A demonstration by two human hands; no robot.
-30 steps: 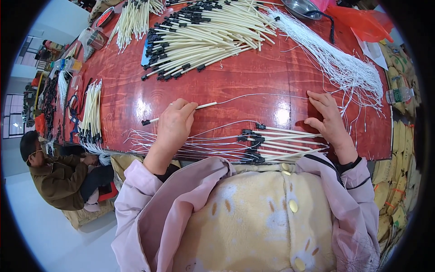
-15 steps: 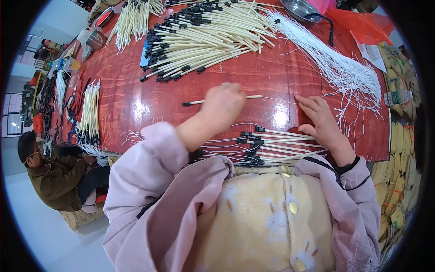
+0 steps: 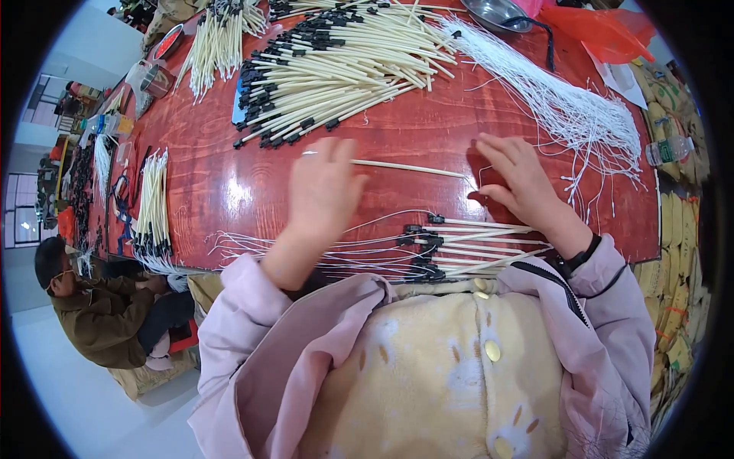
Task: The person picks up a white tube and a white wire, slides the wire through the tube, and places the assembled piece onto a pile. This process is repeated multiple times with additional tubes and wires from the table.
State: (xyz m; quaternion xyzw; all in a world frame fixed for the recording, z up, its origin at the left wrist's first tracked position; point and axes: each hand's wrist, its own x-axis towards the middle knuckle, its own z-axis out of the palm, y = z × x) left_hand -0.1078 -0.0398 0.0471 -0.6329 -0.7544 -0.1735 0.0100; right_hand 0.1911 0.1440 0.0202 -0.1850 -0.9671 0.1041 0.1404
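A thin cream stick (image 3: pixel 413 167) lies crosswise on the red table between my hands. My left hand (image 3: pixel 325 187), blurred by motion, is over its left end and hides it; whether the fingers grip the stick is unclear. Close to the stick's right end is my right hand (image 3: pixel 524 176), open, thumb and forefinger apart. A thin white cord (image 3: pixel 481 174) runs from that end toward my right fingertips. Nearer my body, several finished-looking sticks (image 3: pixel 489 243) with black clips (image 3: pixel 427 252) lie side by side, their white cords (image 3: pixel 298 249) trailing left.
A large pile of cream sticks with black ends (image 3: pixel 344 65) covers the far middle of the red table (image 3: pixel 206 164). White cords (image 3: pixel 566 107) spread at the right beside a metal bowl (image 3: pixel 497 14). Another bundle (image 3: pixel 153 199) lies left. A seated person (image 3: pixel 107 306) is at the left.
My left hand has moved left along the stick, toward its black end. The stick's right end now sits farther right and slightly lower, nearer my right hand, which has shifted slightly left.
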